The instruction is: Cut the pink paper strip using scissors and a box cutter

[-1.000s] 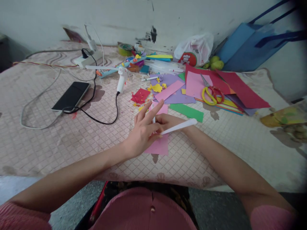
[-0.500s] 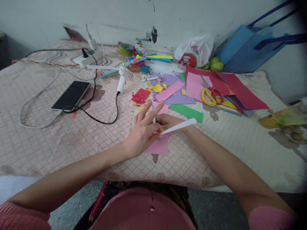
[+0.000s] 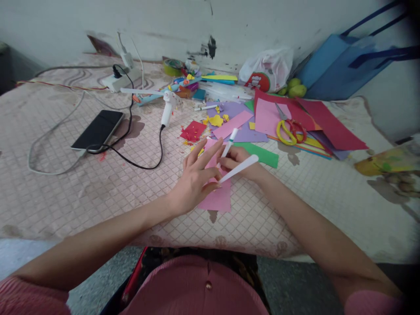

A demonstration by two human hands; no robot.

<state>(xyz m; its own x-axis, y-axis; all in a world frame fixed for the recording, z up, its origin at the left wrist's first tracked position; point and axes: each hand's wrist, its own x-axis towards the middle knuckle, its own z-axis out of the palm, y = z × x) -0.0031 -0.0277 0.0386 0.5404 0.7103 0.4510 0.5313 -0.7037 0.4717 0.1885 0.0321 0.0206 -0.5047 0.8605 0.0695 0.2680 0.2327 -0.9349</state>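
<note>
My left hand [image 3: 197, 177] rests over a pink paper strip [image 3: 215, 199], with two fingers stretched out across it. Its thumb and forefinger pinch the narrow end of a flat white stick [image 3: 241, 168], whose wider, rounded end points right. Close beside it, my right hand [image 3: 236, 159] is closed around a white marker pen [image 3: 230, 142] with a green band near its upper end. The pen slants upward; its lower tip is hidden by my fingers. Part of the pink strip lies under both hands.
Beyond my hands lie purple paper [image 3: 243, 136], a green strip [image 3: 262, 155], yellow-and-red scissors [image 3: 290, 131] and red sheets [image 3: 341, 127]. A white glue gun [image 3: 168, 109] trails its black cable near a phone [image 3: 97, 130] at left. A blue bag [image 3: 331, 65] stands back right.
My right hand has shifted up and right, bringing the marker's banded end into view above the fingers. The white stick's rounded end has moved slightly left. My left hand has barely moved.
</note>
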